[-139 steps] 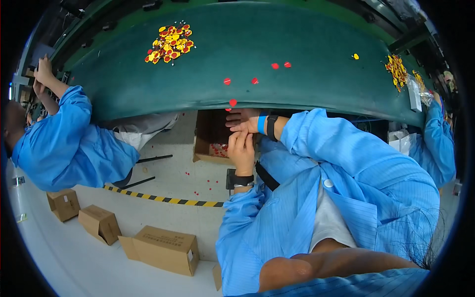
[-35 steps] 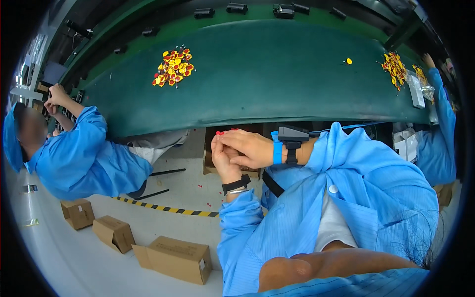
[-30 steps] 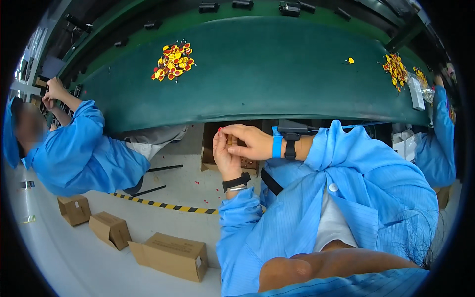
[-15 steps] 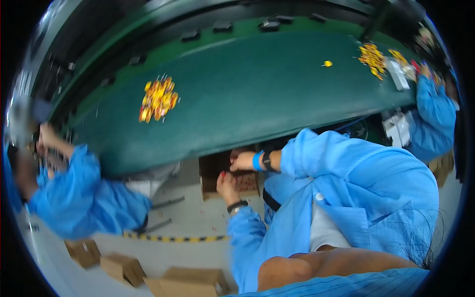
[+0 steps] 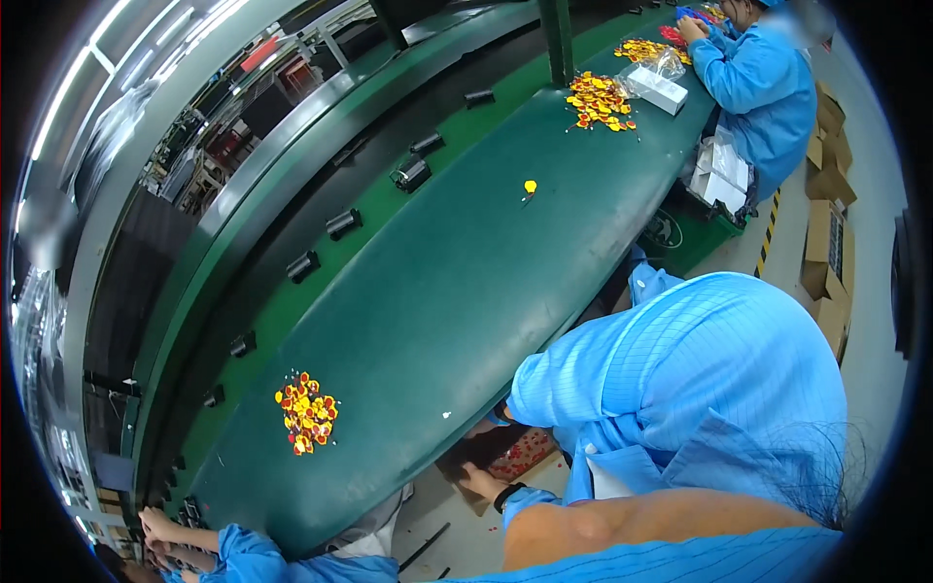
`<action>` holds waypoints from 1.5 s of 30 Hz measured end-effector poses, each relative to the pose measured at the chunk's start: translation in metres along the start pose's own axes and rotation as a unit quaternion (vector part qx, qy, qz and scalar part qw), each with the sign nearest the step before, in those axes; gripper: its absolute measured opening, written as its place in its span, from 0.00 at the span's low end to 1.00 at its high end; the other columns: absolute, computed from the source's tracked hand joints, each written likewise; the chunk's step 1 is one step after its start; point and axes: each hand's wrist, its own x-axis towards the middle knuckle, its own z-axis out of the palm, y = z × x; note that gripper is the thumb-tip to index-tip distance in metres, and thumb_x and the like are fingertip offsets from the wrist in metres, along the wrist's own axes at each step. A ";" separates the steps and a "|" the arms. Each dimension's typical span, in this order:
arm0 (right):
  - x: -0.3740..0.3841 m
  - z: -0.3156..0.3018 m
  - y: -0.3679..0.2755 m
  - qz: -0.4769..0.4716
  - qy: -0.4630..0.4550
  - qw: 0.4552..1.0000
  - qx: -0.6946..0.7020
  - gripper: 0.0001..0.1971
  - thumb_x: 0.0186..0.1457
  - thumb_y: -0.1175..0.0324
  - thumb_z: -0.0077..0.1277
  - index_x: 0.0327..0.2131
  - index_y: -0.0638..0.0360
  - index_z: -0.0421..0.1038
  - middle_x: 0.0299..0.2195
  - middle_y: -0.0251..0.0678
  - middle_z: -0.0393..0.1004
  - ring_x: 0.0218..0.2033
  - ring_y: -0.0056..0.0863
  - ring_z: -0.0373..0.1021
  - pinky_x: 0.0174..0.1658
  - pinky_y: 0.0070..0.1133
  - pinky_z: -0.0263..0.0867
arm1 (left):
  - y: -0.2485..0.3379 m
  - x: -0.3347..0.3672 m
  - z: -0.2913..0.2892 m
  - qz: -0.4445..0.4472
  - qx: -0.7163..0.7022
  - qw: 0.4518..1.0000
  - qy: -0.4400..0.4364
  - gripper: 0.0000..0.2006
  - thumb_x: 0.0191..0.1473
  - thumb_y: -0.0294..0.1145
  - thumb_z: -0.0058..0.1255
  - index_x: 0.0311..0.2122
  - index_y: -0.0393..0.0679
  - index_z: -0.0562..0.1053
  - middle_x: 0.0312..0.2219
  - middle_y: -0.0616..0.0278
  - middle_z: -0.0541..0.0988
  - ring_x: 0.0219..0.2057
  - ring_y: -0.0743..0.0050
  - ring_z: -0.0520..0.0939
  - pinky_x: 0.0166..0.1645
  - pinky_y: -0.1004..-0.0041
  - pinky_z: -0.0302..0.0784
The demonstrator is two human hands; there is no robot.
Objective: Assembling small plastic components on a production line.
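My left hand point(image 5: 482, 480) is low beside a cardboard box point(image 5: 451, 463) under the near edge of the green table. Its fingers reach toward the box's side, and I see nothing held in them. Small red pieces point(image 5: 528, 453) lie inside the box. My right hand point(image 5: 482, 426) is at the table's edge above the box, mostly hidden by the tabletop and my blue sleeve. Its fingers do not show. On the table to the left is a pile of yellow and red round pieces point(image 5: 307, 415) with thin leads.
One yellow piece point(image 5: 530, 187) lies alone on the green table point(image 5: 418, 321); a larger pile point(image 5: 600, 101) is farther off, by a white box point(image 5: 658, 89). Black cylindrical parts point(image 5: 343, 224) line the belt. Co-workers in blue sit at far right point(image 5: 758, 83) and lower left point(image 5: 243, 554).
My view has swung, bringing more of the table and belt into sight. My hands, earlier close together over the box, are now farther apart, the right mostly out of sight under the table edge.
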 end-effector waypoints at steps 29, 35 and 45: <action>-0.046 0.052 -0.052 -0.155 0.534 0.819 -0.139 0.22 0.48 0.52 0.49 0.43 0.56 0.72 0.42 0.45 0.72 0.44 0.39 0.66 0.49 0.32 0.59 | 0.008 -0.025 0.037 0.153 -0.129 0.979 -0.035 0.21 0.52 0.27 0.48 0.51 0.31 0.65 0.45 0.50 0.71 0.40 0.66 0.75 0.40 0.66 0.73; -0.053 -0.009 -0.083 0.183 -0.119 0.959 0.181 0.14 0.58 0.58 0.43 0.32 0.58 0.69 0.25 0.30 0.70 0.23 0.22 0.65 0.28 0.21 0.62 | 0.007 -0.051 -0.029 0.093 -0.106 0.977 0.159 0.17 0.57 0.31 0.44 0.48 0.31 0.68 0.44 0.49 0.73 0.43 0.61 0.74 0.47 0.66 0.71; -0.144 -0.123 -0.128 0.069 -0.327 0.752 0.568 0.17 0.62 0.57 0.40 0.30 0.62 0.70 0.13 0.23 0.56 0.13 0.12 0.49 0.17 0.14 0.46 | 0.075 -0.166 0.006 0.253 -0.111 0.959 0.058 0.07 0.56 0.29 0.49 0.38 0.38 0.72 0.26 0.64 0.75 0.26 0.81 0.74 0.28 0.83 0.68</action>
